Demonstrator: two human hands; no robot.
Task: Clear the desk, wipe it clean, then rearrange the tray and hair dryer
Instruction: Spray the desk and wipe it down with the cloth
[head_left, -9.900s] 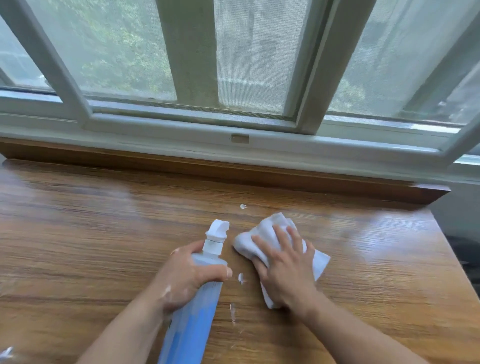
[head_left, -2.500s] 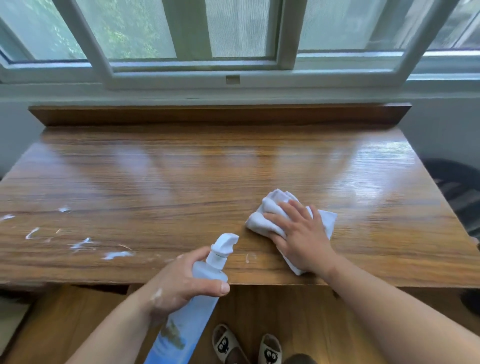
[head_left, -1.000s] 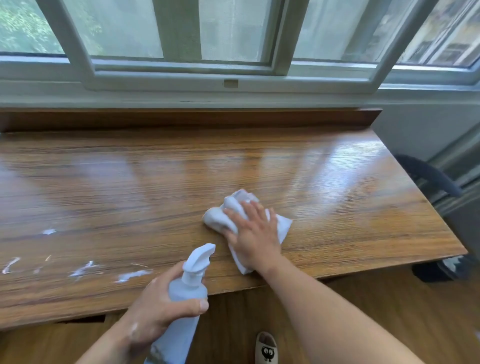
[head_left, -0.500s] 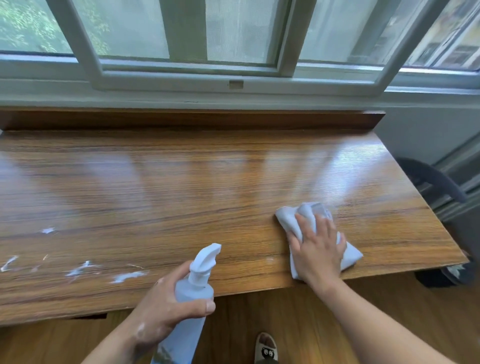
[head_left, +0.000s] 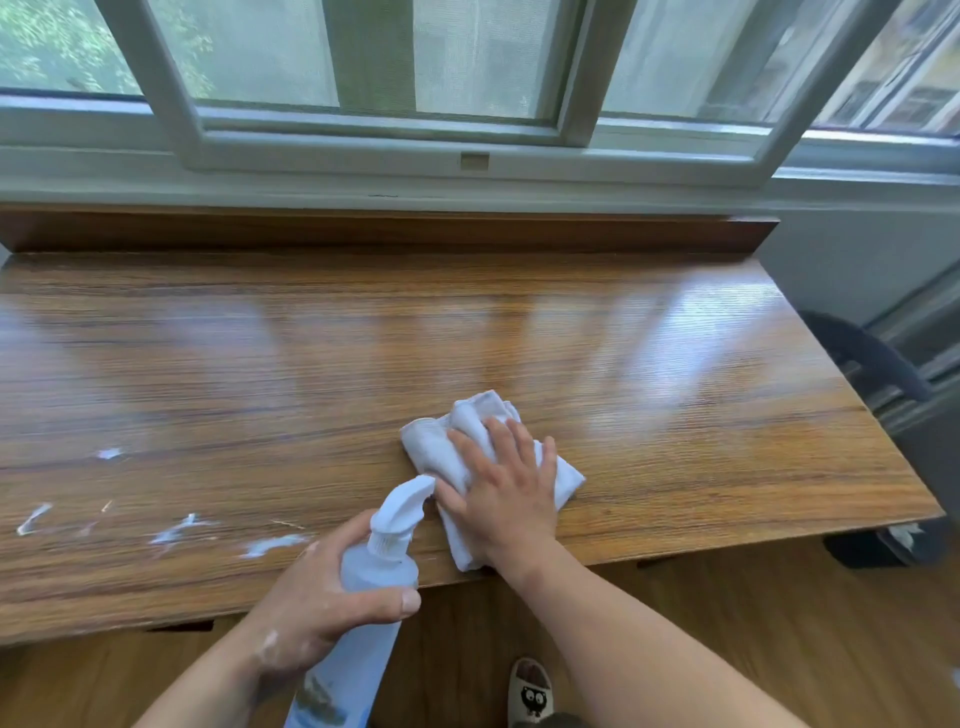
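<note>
Wiping the wooden desk by the window, cloth in one hand and spray bottle in the other.

The right hand lies flat on a crumpled white cloth, fingers straight and spread, pressing it onto the desktop near the front edge, right of centre. The left hand is curled round the body of a pale blue spray bottle, thumb across its front, holding it over the front edge with the nozzle tilted towards the cloth. White smears streak the wood at the front left. A dark chair stands off the right end, and a slipper shows on the floor below.
</note>
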